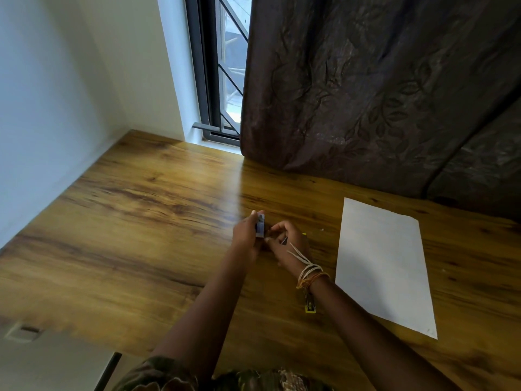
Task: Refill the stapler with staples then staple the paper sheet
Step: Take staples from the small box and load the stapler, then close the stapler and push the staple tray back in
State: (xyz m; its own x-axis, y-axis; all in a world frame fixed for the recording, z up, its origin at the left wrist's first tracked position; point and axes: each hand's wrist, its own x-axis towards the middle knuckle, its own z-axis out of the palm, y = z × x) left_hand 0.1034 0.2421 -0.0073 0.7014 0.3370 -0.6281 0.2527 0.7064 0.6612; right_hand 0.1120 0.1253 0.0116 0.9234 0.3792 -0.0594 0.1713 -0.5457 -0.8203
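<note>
Wood-grain table (141, 235) filling the head view, running from the pale wall (42, 108) on the left to a dark brown curtain (380, 94) hanging down onto its far edge, with a barred window (222, 66) showing between the two.

Lying flat on the right part of the table: a white paper sheet (386, 266), bare, its long edges angling away, well apart from both hands.

Meeting near the middle of the table: both hands, close together, almost touching. Left hand (246, 235) pinching a small bluish box (260, 225), probably the staple box, fingers curled narrowly round it and holding it upright, thumb tip at its top. Right hand (287, 244) sitting just beside the box, fingers bent inward and close together; something thin and dark showing at the fingertips, too small to tell what, so no telling whether anything is being gripped there.

Circling the right wrist: several cords (310, 273), cream and orange, one loose strand trailing across the back of the hand.

Peeking out from under the right forearm: a yellow-and-black piece (309, 306) resting on the table, likely the stapler, mostly hidden by the arm. A tiny yellow bit also showing just past the right hand, near the paper's left edge.

Showing at the bottom edge: patterned clothing (225, 379).
</note>
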